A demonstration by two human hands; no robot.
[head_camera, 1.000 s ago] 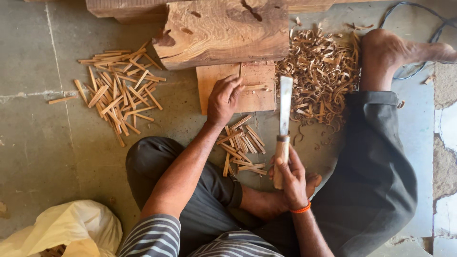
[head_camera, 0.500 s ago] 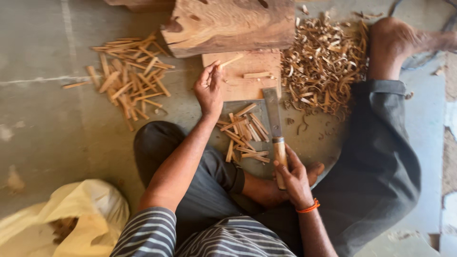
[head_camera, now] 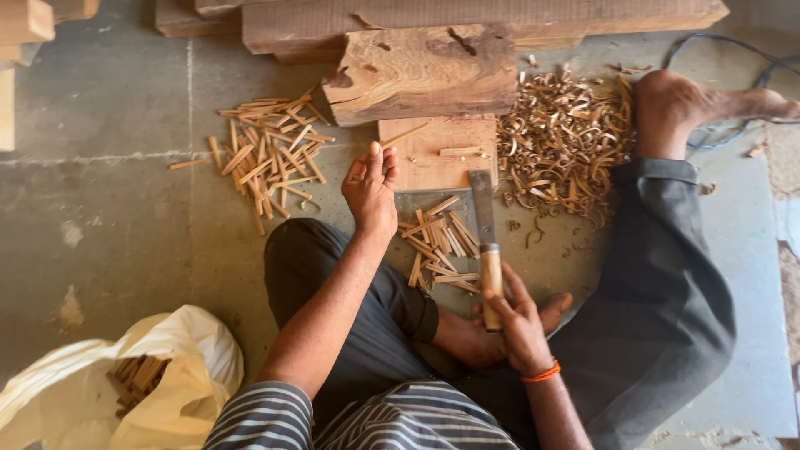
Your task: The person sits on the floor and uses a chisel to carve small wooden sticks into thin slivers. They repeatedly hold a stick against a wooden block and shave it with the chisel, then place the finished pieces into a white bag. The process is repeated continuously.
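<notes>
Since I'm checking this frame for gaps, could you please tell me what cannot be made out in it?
All in the head view:
- Bag: its folds hide most of the wood pieces inside, and the frame's bottom edge cuts it off.
- Handle: the lower part is covered by the right hand.
- Left hand: seen from the back, so nothing shows of its palm side.
- Cable: runs off the right edge.

The chisel (head_camera: 486,242) has a grey steel blade and a pale tan wooden handle. Left of it lie light tan wood sticks (head_camera: 271,154); right of it, golden-brown curled shavings (head_camera: 562,137). Below it: an orange wristband (head_camera: 542,373), a grey-and-white striped shirt (head_camera: 367,421), dark grey trousers (head_camera: 658,308).
</notes>
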